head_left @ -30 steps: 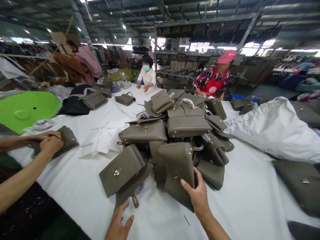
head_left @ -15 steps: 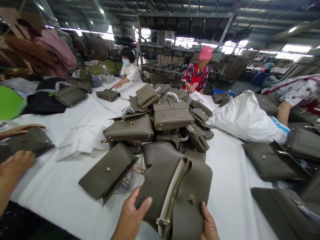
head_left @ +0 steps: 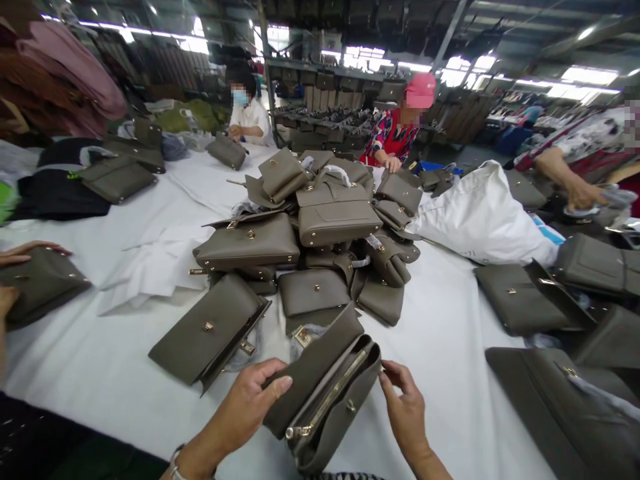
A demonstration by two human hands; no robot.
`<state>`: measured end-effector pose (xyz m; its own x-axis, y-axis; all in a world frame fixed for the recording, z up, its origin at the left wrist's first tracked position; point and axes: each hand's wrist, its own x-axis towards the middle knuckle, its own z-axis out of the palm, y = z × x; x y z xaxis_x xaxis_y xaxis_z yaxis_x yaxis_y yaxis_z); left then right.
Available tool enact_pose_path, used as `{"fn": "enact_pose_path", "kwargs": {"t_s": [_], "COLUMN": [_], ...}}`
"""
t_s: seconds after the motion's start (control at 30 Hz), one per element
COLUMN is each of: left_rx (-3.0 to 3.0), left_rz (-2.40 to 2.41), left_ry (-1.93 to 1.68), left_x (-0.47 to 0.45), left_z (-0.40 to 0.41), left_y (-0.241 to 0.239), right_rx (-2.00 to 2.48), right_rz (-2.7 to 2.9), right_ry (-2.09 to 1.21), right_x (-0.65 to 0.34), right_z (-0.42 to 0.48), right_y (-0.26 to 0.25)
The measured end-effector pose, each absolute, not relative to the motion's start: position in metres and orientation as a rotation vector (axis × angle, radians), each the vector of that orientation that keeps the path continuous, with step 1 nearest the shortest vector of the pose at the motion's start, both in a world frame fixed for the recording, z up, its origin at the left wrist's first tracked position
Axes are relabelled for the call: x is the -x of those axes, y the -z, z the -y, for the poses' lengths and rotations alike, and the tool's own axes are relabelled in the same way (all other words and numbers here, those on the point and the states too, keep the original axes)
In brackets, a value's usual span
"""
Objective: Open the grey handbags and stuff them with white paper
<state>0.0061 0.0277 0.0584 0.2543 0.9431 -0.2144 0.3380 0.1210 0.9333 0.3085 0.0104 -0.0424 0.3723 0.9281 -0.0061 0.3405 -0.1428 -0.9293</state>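
Head view puts the open olive handbag (head_left: pixel 325 390) low at centre over the white table (head_left: pixel 450 347): your left hand (head_left: pixel 245 407) grips its near edge, your right hand (head_left: pixel 407 410) pinches the far corner; hold it level, zip up

Single head-worn view, looking forward and down across the white surface (head_left: pixel 450 347). Own hands, left hand (head_left: pixel 247 403) and right hand (head_left: pixel 407 413), close at the bottom edge; pile of bags (head_left: pixel 320 233) mid-frame; co-workers and racks far behind.
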Motion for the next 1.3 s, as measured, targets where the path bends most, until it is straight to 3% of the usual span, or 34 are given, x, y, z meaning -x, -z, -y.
{"fn": "enact_pose_path", "kwargs": {"t_s": [0.13, 0.3, 0.5, 0.7, 0.87, 1.0, 1.17, 1.3], "left_rx": [-1.503, -1.434, -1.468, -1.597, -2.089, -2.308, -2.291, -2.065], "left_rz": [-1.253, -1.177, -1.164, -1.601, -1.778, -1.743, -1.741, -1.641], "left_ry": [-0.550, -0.447, -0.449, -0.733, -1.156, -0.923, -0.610, -0.508], "left_x": [0.001, 0.007, 0.022, 0.021, 0.009, 0.004, 0.001, -0.002], "left_z": [-0.042, -0.056, -0.074, -0.060, 0.003, 0.034, 0.037, 0.045], "left_y": [-0.054, -0.049, -0.029, -0.014, -0.007, -0.007, 0.002, 0.009], "right_rx": [1.217, 1.003, 1.250, 1.086, 0.890, 0.940, 0.851, 0.857], "right_rz": [1.890, 2.503, 2.865, 2.779, 2.925, 3.082, 3.107, 3.069], "right_ry": [-0.413, -0.715, -0.830, -1.337, -1.320, -1.185, -0.700, -0.818], "right_x": [-0.309, -0.263, -0.180, -0.164, -0.182, -0.180, -0.181, -0.194], "right_z": [-0.015, -0.015, -0.019, -0.048, -0.058, -0.054, -0.048, -0.050], "right_y": [0.001, -0.028, -0.025, -0.015, -0.018, -0.028, -0.034, -0.033]}}
